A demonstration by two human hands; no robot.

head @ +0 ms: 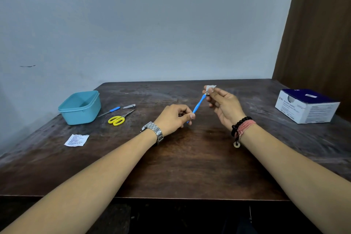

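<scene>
Blue-handled tool (198, 105) is held in the air over the middle of the table (190, 167), slanting away from the near edge. Left hand (171, 118) pinches its near end between thumb and curled fingers. Right hand (223, 106) pinches a white wipe (210, 87) round the far metal tip, which is mostly hidden.

Risks, as judged:
- If the tip is sharp, a hard pull could pierce the wipe and prick a finger.
- The light left-hand pinch could let the handle twist or drop.
</scene>
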